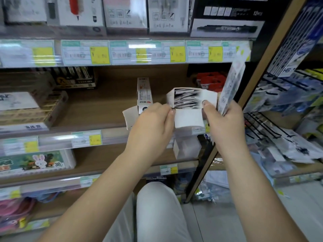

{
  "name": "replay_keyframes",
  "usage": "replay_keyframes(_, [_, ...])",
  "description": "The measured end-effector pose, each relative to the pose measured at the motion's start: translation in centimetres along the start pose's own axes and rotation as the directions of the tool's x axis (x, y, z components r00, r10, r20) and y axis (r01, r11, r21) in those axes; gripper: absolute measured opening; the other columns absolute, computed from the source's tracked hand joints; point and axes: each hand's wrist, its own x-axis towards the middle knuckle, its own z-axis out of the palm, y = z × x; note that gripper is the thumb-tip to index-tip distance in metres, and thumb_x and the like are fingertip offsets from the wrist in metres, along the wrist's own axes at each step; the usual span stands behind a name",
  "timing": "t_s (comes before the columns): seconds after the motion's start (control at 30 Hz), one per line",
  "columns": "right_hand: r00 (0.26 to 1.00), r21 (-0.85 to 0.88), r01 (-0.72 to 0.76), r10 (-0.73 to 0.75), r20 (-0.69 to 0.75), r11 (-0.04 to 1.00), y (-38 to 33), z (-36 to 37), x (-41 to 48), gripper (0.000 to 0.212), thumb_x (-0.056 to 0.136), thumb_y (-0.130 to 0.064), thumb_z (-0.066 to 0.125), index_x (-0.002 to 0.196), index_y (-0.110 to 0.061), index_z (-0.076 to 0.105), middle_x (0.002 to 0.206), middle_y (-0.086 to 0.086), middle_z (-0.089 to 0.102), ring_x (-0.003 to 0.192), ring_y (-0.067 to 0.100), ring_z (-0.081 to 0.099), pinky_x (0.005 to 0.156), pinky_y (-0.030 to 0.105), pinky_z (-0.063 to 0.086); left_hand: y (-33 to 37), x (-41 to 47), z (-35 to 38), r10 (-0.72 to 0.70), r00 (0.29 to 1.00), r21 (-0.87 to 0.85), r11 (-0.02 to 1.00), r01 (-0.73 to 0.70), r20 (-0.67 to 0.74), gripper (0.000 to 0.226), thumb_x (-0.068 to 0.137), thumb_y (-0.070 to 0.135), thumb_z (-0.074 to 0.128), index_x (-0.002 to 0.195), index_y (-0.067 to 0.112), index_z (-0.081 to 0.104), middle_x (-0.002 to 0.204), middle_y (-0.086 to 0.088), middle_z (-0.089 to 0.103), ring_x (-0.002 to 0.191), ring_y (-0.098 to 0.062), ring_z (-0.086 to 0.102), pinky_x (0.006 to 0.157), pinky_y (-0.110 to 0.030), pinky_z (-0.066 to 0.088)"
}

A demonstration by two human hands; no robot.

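A small white cardboard box (189,117) is held open in front of the middle shelf, its flaps spread and several dark packets (186,100) showing inside. My left hand (153,121) grips the box's left side, thumb at the lower flap. My right hand (225,119) holds the box's right flap with the thumb. The same hand also grips a bundle of long flat packets (230,84) standing upright. Just behind my left hand, another narrow white box (144,93) stands upright on the shelf.
Wooden shelves (108,109) with price-tag rails (122,53) hold stationery boxes. A red box (211,81) sits at the shelf's back right. Wire hooks (265,126) with hanging packets fill the rack on the right. My knee in light trousers (157,206) is below.
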Motion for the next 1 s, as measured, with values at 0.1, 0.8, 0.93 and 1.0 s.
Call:
replay_keyframes(0.1, [0.998,-0.122,0.046,-0.050,-0.032,0.991,0.5,0.2,0.2,0.006,0.091,-0.016,0.056,0.092,-0.019,0.062,0.087,-0.009,0.066,0.087,0.015,0.062,0.078,0.028,0.049,-2.0,-1.0,-0.6,0.075,0.953,0.186,0.982,-0.020,-0.293,0.021,0.087,0.021,0.049,0.099,0.006,0.059,0.097,-0.009,0.057,0.093,-0.024,0.049,0.079,-0.028,0.034])
replay_keyframes(0.8, [0.954,-0.290,-0.239,0.280,0.106,0.927,3.4,1.8,0.2,0.025,0.086,-0.023,0.062,0.062,-0.024,0.054,0.064,-0.006,0.058,0.065,0.017,0.056,0.065,0.034,0.049,-3.7,0.2,-5.6,-0.263,0.915,-0.242,0.951,0.192,-0.306,0.029,0.090,0.014,0.050,0.066,0.000,0.044,0.055,-0.005,0.044,0.049,-0.008,0.038,0.043,-0.016,0.025])
replay_keyframes(0.93, [0.964,-0.333,-0.209,0.251,0.088,0.920,3.4,1.5,-0.1,0.013,0.087,-0.030,0.061,0.078,-0.021,0.060,0.069,-0.016,0.057,0.066,0.007,0.054,0.055,0.024,0.038,-3.0,-0.4,-6.2,-0.253,0.909,-0.279,0.947,0.162,-0.331,0.029,0.090,0.015,0.050,0.070,-0.006,0.046,0.059,-0.015,0.047,0.051,-0.010,0.037,0.043,-0.016,0.025])
replay_keyframes(1.0, [0.968,-0.327,-0.203,0.240,0.076,0.923,3.4,1.4,-0.1,0.010,0.088,-0.030,0.061,0.083,-0.021,0.061,0.070,-0.017,0.057,0.067,0.004,0.053,0.054,0.022,0.036,-2.7,-0.6,-6.2,-0.239,0.907,-0.288,0.948,0.140,-0.348,0.030,0.088,0.018,0.050,0.070,-0.006,0.047,0.057,-0.013,0.046,0.051,-0.008,0.038,0.044,-0.016,0.026])
